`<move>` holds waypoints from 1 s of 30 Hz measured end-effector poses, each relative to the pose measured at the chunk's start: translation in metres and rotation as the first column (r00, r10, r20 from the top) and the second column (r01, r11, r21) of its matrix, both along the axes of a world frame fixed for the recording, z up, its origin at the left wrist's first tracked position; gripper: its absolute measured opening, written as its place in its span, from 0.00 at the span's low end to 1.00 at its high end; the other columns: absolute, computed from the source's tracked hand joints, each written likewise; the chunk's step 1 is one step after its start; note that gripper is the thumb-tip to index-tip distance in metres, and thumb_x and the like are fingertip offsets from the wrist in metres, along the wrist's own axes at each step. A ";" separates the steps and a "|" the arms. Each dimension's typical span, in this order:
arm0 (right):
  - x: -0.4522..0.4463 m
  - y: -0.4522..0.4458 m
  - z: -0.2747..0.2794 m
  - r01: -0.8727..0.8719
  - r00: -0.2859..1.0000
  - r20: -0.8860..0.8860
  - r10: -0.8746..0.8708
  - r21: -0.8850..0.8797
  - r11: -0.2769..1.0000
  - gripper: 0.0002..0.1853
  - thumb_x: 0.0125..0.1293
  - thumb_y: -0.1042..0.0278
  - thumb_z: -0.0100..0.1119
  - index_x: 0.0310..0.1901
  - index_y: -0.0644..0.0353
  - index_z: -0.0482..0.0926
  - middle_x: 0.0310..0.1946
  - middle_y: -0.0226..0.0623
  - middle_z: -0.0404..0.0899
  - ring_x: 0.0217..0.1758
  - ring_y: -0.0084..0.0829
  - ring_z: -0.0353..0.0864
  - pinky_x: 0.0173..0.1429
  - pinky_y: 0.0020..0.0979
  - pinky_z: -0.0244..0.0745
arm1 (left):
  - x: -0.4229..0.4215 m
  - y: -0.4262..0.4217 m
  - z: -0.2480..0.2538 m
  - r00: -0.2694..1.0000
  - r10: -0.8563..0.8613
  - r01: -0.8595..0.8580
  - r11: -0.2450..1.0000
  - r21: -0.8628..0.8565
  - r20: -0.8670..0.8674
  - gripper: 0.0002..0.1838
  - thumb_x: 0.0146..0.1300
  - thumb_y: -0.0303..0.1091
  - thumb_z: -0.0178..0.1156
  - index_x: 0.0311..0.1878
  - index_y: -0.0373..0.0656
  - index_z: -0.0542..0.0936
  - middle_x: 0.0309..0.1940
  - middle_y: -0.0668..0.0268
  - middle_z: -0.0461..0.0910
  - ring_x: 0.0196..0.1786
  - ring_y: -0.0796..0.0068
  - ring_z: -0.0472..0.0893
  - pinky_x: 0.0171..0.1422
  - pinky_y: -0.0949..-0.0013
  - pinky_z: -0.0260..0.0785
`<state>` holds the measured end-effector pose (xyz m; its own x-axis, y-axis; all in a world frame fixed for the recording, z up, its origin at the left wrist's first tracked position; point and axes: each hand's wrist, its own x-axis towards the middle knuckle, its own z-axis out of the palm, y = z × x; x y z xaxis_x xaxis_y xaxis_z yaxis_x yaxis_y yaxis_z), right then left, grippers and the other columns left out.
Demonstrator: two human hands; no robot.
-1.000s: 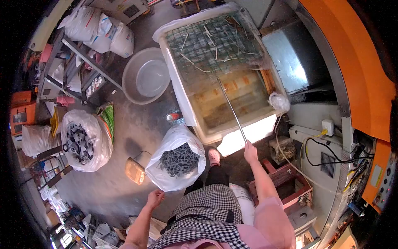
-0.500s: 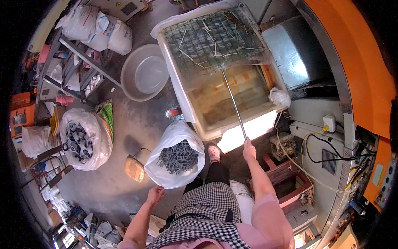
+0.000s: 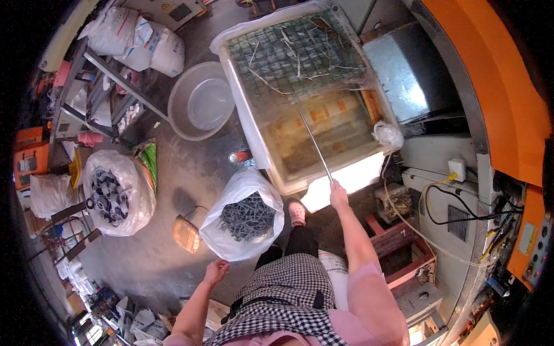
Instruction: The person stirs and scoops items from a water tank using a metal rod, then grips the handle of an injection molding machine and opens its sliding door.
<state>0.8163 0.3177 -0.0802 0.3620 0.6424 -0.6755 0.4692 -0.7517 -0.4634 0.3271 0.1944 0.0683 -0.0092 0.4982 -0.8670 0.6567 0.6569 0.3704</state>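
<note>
My right hand is wrapped round the near end of a long thin metal rod. The rod slants forward into a pale tub of murky water, its far end at the near edge of a green mesh. Pale thin strips lie across the mesh. My left hand is closed, its fingertips pinched at the near rim of a white plastic bag. Dark grey slender plastic pieces fill this bag, which stands in front of the tub.
A round grey basin sits left of the tub. Farther left stands a clear bag of grey ring-shaped parts. A spray can and a brown object are on the floor. Right are a red frame, cables and an orange machine.
My right hand has moved left and slightly forward with the rod, and the rod's far end has shifted left in the tub. My left hand has stayed at the bag's rim.
</note>
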 end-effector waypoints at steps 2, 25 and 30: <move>0.005 -0.006 0.008 -0.032 0.999 0.013 0.033 -0.051 0.998 0.18 0.64 0.58 0.37 0.54 0.50 0.64 0.39 0.55 0.72 0.44 0.52 0.70 0.48 0.43 0.65 | 0.008 0.004 0.007 0.999 0.004 -0.007 0.999 -0.046 -0.047 0.09 0.54 0.32 0.55 0.36 0.36 0.75 0.24 0.63 0.77 0.26 0.77 0.77 0.33 0.75 0.69; 0.013 -0.100 0.033 -0.004 0.989 0.145 -0.003 0.052 0.999 0.19 0.64 0.57 0.36 0.56 0.49 0.61 0.30 0.56 0.74 0.32 0.54 0.73 0.34 0.48 0.69 | 0.016 0.001 0.011 1.000 0.002 -0.003 1.000 -0.016 -0.024 0.09 0.55 0.33 0.55 0.33 0.35 0.75 0.22 0.64 0.77 0.25 0.78 0.77 0.32 0.75 0.69; 0.015 -0.099 0.019 0.049 0.991 0.116 -0.065 0.137 0.989 0.18 0.64 0.56 0.37 0.54 0.48 0.64 0.30 0.55 0.74 0.33 0.54 0.73 0.35 0.47 0.69 | 0.014 -0.003 0.007 0.999 -0.002 0.001 1.000 -0.018 -0.049 0.09 0.55 0.32 0.55 0.34 0.35 0.75 0.23 0.63 0.77 0.26 0.77 0.77 0.32 0.75 0.69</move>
<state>0.8312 0.2188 -0.0612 0.4735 0.7000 -0.5346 0.4858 -0.7138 -0.5045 0.3406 0.1911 0.0754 -0.0515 0.4830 -0.8741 0.6749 0.6620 0.3260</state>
